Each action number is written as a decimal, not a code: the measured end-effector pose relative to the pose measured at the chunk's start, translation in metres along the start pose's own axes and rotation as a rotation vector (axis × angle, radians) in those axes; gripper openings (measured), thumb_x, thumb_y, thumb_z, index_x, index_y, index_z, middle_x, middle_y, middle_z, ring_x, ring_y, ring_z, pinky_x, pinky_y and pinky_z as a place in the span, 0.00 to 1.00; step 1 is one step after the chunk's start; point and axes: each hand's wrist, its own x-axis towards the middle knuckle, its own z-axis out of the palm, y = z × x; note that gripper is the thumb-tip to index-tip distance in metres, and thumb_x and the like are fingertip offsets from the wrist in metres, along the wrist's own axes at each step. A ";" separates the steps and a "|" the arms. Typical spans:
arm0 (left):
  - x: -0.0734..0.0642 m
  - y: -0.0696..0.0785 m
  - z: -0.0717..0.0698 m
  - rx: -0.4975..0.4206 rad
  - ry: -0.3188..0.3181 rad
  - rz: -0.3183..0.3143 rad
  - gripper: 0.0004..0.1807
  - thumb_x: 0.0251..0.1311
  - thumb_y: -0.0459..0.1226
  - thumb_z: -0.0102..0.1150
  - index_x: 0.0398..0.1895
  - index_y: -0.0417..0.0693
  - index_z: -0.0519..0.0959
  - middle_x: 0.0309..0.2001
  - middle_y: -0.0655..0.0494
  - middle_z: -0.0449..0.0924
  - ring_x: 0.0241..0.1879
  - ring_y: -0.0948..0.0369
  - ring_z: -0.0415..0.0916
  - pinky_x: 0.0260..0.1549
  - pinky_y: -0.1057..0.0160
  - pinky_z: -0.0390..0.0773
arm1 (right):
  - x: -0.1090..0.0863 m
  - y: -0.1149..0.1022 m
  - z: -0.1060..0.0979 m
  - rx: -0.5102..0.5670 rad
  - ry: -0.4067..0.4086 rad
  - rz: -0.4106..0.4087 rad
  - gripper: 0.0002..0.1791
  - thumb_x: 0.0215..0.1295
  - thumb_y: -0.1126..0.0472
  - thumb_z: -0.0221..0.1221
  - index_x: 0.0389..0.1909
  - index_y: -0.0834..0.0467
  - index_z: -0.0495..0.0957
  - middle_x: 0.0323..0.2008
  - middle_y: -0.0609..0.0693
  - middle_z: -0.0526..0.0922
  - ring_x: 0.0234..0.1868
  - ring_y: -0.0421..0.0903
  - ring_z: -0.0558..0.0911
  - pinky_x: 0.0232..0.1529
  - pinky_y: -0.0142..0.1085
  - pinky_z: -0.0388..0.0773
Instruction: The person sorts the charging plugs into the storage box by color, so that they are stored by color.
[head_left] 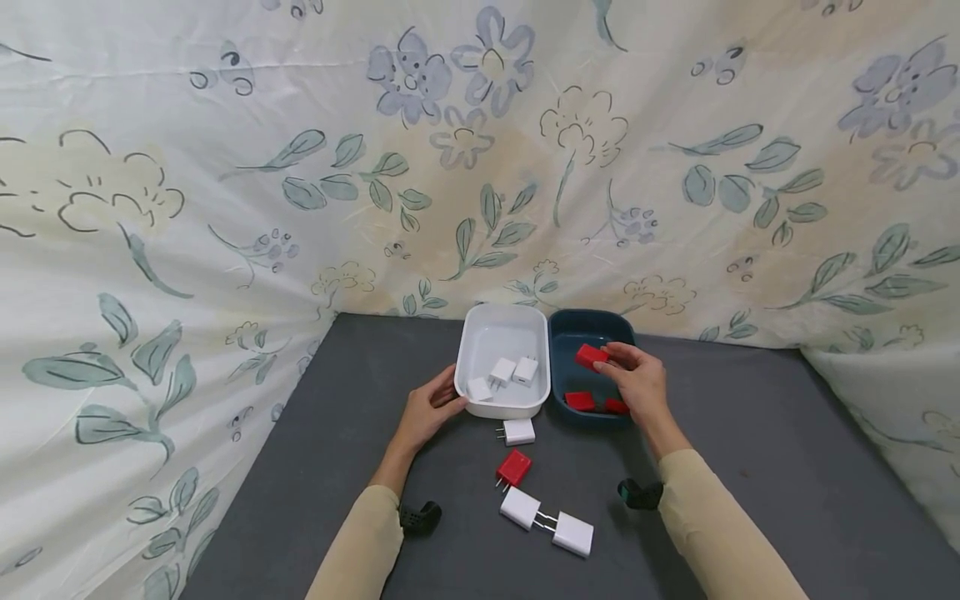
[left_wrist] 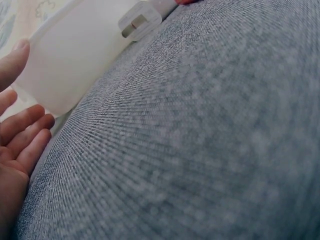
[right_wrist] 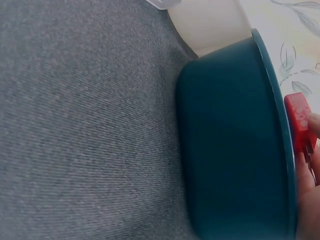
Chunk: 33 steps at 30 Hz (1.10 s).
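Observation:
My right hand point(head_left: 643, 385) pinches a red charger plug point(head_left: 591, 357) between thumb and fingers over the dark teal bin point(head_left: 564, 335). In the right wrist view the same red plug point(right_wrist: 298, 120) shows just past the bin's rim, its metal prongs pointing down toward the palm. More red plugs point(head_left: 580, 402) lie inside that bin. My left hand point(head_left: 427, 410) rests at the near left corner of the white bin point(head_left: 502, 411), its fingers loosely extended along the wall. Several white charger plugs point(head_left: 525, 371) lie inside the white bin.
The two bins stand side by side at the back of the dark grey table point(head_left: 330, 450). In front lie a white plug point(head_left: 519, 432), a red plug point(head_left: 513, 468) and two white plugs point(head_left: 573, 534) with prongs facing. A floral cloth point(head_left: 480, 217) hangs behind.

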 end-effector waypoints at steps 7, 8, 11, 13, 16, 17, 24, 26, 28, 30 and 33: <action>-0.001 0.000 0.001 -0.023 -0.001 -0.009 0.36 0.54 0.36 0.64 0.66 0.39 0.61 0.60 0.35 0.68 0.59 0.45 0.69 0.56 0.47 0.70 | 0.009 0.002 0.000 -0.041 0.029 0.022 0.26 0.53 0.51 0.66 0.54 0.53 0.76 0.50 0.50 0.81 0.47 0.43 0.79 0.52 0.37 0.77; -0.001 0.000 0.001 -0.026 -0.002 -0.012 0.36 0.54 0.36 0.64 0.66 0.39 0.61 0.60 0.35 0.68 0.59 0.45 0.69 0.56 0.46 0.70 | 0.010 0.003 0.000 -0.044 0.032 0.024 0.27 0.53 0.51 0.66 0.54 0.54 0.76 0.50 0.51 0.80 0.47 0.43 0.79 0.52 0.37 0.77; -0.002 0.001 0.001 -0.033 -0.004 -0.017 0.36 0.54 0.35 0.63 0.66 0.40 0.61 0.60 0.35 0.68 0.59 0.45 0.69 0.56 0.46 0.70 | 0.012 0.002 0.000 -0.049 0.037 0.028 0.27 0.53 0.50 0.66 0.55 0.54 0.75 0.51 0.51 0.80 0.48 0.43 0.78 0.53 0.37 0.77; -0.002 0.001 0.001 -0.034 -0.003 -0.023 0.36 0.54 0.35 0.63 0.66 0.41 0.61 0.60 0.36 0.68 0.59 0.46 0.69 0.57 0.46 0.69 | 0.013 0.001 -0.001 -0.046 0.036 0.034 0.28 0.53 0.50 0.65 0.55 0.54 0.75 0.51 0.51 0.80 0.49 0.43 0.77 0.53 0.37 0.76; -0.002 0.001 0.000 -0.036 -0.003 -0.025 0.36 0.54 0.36 0.64 0.66 0.41 0.61 0.60 0.36 0.68 0.59 0.45 0.68 0.57 0.46 0.69 | 0.014 -0.001 -0.002 -0.046 0.031 0.040 0.28 0.53 0.49 0.65 0.56 0.53 0.74 0.52 0.51 0.79 0.49 0.43 0.77 0.54 0.38 0.76; -0.002 0.001 0.000 -0.034 -0.002 -0.027 0.36 0.54 0.36 0.64 0.66 0.41 0.61 0.61 0.36 0.68 0.60 0.45 0.68 0.57 0.46 0.69 | 0.014 -0.002 -0.002 -0.045 0.031 0.042 0.28 0.54 0.49 0.65 0.56 0.53 0.74 0.52 0.51 0.79 0.50 0.43 0.77 0.54 0.38 0.76; -0.001 0.005 -0.002 -0.015 -0.005 -0.025 0.36 0.55 0.37 0.63 0.67 0.41 0.61 0.61 0.37 0.67 0.60 0.47 0.68 0.57 0.47 0.69 | 0.016 -0.002 0.000 -0.035 0.034 0.058 0.27 0.53 0.50 0.65 0.55 0.53 0.75 0.52 0.51 0.80 0.50 0.44 0.77 0.55 0.39 0.75; -0.001 0.005 -0.002 -0.024 -0.007 -0.021 0.36 0.55 0.36 0.63 0.67 0.41 0.61 0.61 0.36 0.67 0.60 0.46 0.68 0.57 0.46 0.69 | 0.017 -0.001 0.001 -0.033 0.033 0.065 0.27 0.53 0.50 0.66 0.55 0.53 0.75 0.51 0.51 0.80 0.50 0.44 0.77 0.55 0.39 0.75; -0.001 0.005 -0.002 -0.028 -0.010 -0.017 0.36 0.54 0.37 0.63 0.66 0.40 0.61 0.61 0.36 0.68 0.59 0.46 0.69 0.57 0.46 0.69 | 0.017 -0.001 0.002 -0.036 0.036 0.067 0.27 0.52 0.50 0.66 0.55 0.52 0.76 0.51 0.51 0.80 0.50 0.45 0.77 0.55 0.40 0.75; -0.001 0.004 -0.002 -0.030 -0.010 -0.014 0.36 0.54 0.37 0.64 0.66 0.39 0.61 0.60 0.35 0.68 0.59 0.46 0.69 0.56 0.47 0.70 | 0.017 -0.001 0.003 -0.037 0.041 0.071 0.28 0.52 0.50 0.66 0.54 0.53 0.76 0.51 0.51 0.80 0.50 0.45 0.77 0.55 0.40 0.75; 0.000 0.004 -0.001 -0.032 -0.009 -0.010 0.37 0.54 0.36 0.64 0.66 0.38 0.61 0.60 0.35 0.68 0.59 0.46 0.69 0.56 0.47 0.70 | 0.017 -0.003 0.004 -0.031 0.057 0.065 0.28 0.52 0.48 0.66 0.55 0.53 0.76 0.51 0.51 0.80 0.49 0.43 0.77 0.53 0.38 0.76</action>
